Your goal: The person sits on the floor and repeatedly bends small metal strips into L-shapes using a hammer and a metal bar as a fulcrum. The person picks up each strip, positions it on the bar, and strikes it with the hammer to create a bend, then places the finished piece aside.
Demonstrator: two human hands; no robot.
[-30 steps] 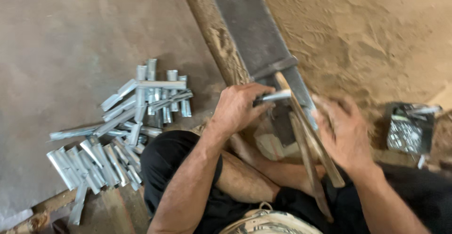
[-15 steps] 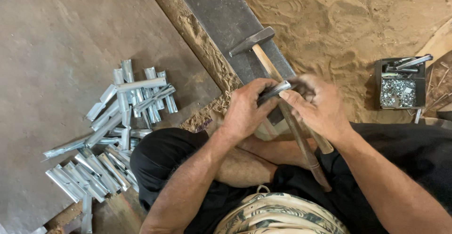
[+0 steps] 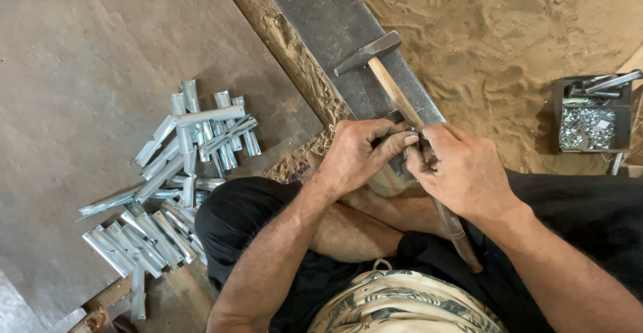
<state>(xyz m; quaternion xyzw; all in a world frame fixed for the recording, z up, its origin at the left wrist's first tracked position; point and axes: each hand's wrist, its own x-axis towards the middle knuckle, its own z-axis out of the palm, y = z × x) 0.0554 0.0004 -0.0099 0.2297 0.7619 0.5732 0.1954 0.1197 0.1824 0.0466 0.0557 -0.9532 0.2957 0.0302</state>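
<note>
At the bottom centre of the frame, a seated person in black clothing and a patterned waistband leans forward, knees drawn up. Just above the knees, near the middle of the frame, the left hand (image 3: 358, 155) and the right hand (image 3: 462, 169) meet, fingertips touching. Both are clenched around a small metal piece (image 3: 410, 133) pinched between thumbs and fingers; most of it is hidden, so its shape cannot be told. A hammer (image 3: 395, 92) with a wooden handle lies under the hands, its handle running down past the right wrist and its dark steel head pointing toward the upper centre. The head rests on a long dark steel beam (image 3: 321, 18) that slants from the hands to the top edge. To the left, on a grey metal sheet (image 3: 80, 51), lies a loose heap of shiny galvanised channel pieces (image 3: 181, 165). Sandy ground (image 3: 509, 31) fills the upper right, where a small dark box of silvery fasteners (image 3: 593, 122) sits near the right edge.
</note>
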